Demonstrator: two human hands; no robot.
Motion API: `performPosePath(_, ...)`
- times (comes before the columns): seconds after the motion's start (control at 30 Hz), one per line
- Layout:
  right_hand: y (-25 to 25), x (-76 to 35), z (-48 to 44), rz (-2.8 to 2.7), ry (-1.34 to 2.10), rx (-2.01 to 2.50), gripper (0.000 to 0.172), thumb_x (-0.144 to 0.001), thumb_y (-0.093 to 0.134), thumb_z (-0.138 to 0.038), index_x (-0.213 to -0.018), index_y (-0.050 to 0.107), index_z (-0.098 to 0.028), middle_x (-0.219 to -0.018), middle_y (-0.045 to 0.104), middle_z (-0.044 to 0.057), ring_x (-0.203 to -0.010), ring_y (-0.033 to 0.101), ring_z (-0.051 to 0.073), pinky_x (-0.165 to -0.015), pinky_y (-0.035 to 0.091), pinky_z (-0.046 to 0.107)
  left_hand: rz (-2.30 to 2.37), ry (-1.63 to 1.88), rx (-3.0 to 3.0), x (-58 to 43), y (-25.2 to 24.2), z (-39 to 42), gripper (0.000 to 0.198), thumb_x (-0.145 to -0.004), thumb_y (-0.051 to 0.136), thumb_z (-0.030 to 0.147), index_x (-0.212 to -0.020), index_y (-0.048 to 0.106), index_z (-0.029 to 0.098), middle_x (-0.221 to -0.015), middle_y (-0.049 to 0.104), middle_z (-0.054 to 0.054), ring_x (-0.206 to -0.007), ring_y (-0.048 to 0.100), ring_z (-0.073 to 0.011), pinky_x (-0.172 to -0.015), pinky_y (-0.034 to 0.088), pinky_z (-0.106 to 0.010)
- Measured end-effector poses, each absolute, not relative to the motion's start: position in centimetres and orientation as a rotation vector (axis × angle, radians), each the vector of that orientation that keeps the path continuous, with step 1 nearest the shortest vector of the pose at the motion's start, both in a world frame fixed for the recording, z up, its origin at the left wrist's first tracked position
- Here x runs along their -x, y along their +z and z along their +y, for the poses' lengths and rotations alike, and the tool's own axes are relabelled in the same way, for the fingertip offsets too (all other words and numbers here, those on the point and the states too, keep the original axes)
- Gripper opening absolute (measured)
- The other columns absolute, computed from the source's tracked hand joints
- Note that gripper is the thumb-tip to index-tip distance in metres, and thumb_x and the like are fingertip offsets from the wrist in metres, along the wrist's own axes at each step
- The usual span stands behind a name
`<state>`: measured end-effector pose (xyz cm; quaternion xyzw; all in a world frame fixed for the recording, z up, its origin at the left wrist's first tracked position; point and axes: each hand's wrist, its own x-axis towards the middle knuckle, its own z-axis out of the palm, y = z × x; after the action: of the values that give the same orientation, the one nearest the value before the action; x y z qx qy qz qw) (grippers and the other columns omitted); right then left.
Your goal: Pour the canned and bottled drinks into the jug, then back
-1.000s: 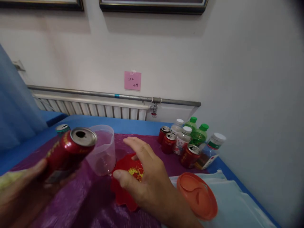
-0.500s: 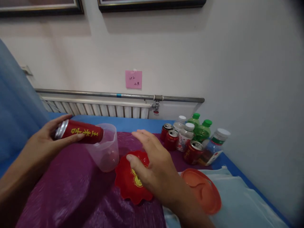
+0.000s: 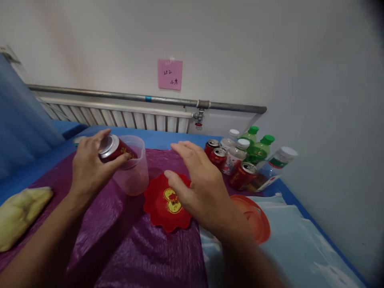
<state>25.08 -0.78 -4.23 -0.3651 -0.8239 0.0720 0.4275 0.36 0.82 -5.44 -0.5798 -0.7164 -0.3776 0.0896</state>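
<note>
My left hand (image 3: 90, 168) is closed round a red drink can (image 3: 115, 149), tipped with its top end down into a clear plastic measuring cup (image 3: 134, 168). The cup stands on a purple sheet (image 3: 126, 240). My right hand (image 3: 199, 186) hovers open, fingers spread, over the far edge of a red scalloped dish (image 3: 163, 206) with a yellow motif, which lies just right of the cup.
Several red cans (image 3: 242, 174) and bottles with green and white caps (image 3: 255, 150) stand at the back right by the wall. An orange lid (image 3: 255, 218) lies on pale blue cloth (image 3: 300, 248). A yellowish cloth (image 3: 19, 212) rests at the left. A radiator (image 3: 120, 118) runs behind.
My left hand carried the can from near me to the cup and tilted it further, mouth down into the cup. My right hand stayed over the red dish. The view dropped lower.
</note>
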Motion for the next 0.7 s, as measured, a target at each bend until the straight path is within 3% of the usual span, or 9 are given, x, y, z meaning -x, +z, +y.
performPosePath(0.27, -4.31, -25.04, -0.59, -2.082, 0.154, 0.928, 0.043, -0.094, 0.055, -0.020, -0.136, 0.054, -0.013, -0.141, 0.056, 0.018, -0.135, 0.052, 0.027, -0.114, 0.044, 0.048, -2.143, -1.190, 1.667, -0.66, -5.15, 1.19, 0.084, -0.061, 0.062, 0.055, -0.132, 0.059, 0.009, -0.120, 0.064, -0.019, -0.115, 0.055, -0.0385, -0.104, 0.045, -0.057)
performPosePath(0.7, -4.51, -24.98, -0.40, -2.124, 0.167, 0.938, 0.042, -0.095, 0.053, -0.020, -0.136, 0.052, -0.016, -0.142, 0.055, 0.016, -0.135, 0.051, 0.028, -0.113, 0.044, 0.051, -2.119, -1.185, 1.683, -0.74, -5.14, 1.08, 0.085, -0.063, 0.061, 0.057, -0.131, 0.059, 0.007, -0.118, 0.065, -0.021, -0.113, 0.056, -0.0392, -0.102, 0.045, -0.058)
